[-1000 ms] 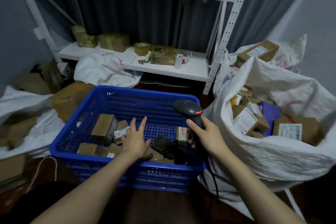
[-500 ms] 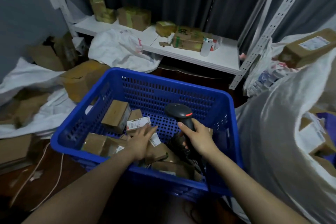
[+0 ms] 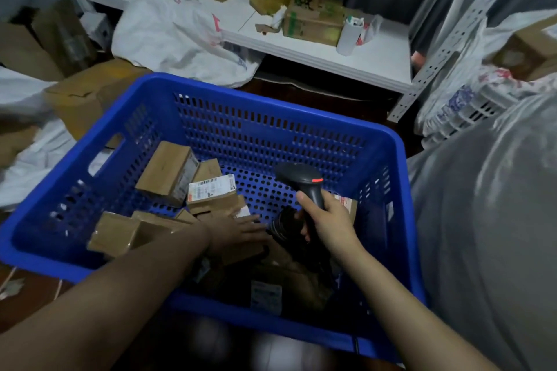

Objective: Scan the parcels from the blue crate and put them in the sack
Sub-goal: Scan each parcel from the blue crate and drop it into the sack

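The blue crate (image 3: 271,117) fills the middle of the view and holds several brown cardboard parcels (image 3: 168,172). One parcel with a white barcode label (image 3: 211,190) lies face up near the crate's middle. My left hand (image 3: 241,230) reaches low into the crate, fingers stretched flat over a parcel in the shadowed near part. My right hand (image 3: 328,220) grips the handle of a black barcode scanner (image 3: 301,178), whose red light shows, held above the crate's right half. The white sack (image 3: 488,205) bulges at the right edge.
A low white shelf (image 3: 346,60) behind the crate carries boxes and a white cup. A loose white bag (image 3: 180,36) and cardboard boxes (image 3: 87,93) lie at the left. A perforated shelf post (image 3: 434,63) stands between shelf and sack.
The view has tilted down and closer to the crate. My left hand went deeper toward the crate's near right parcels. The scanner hand stayed over the crate's right side.
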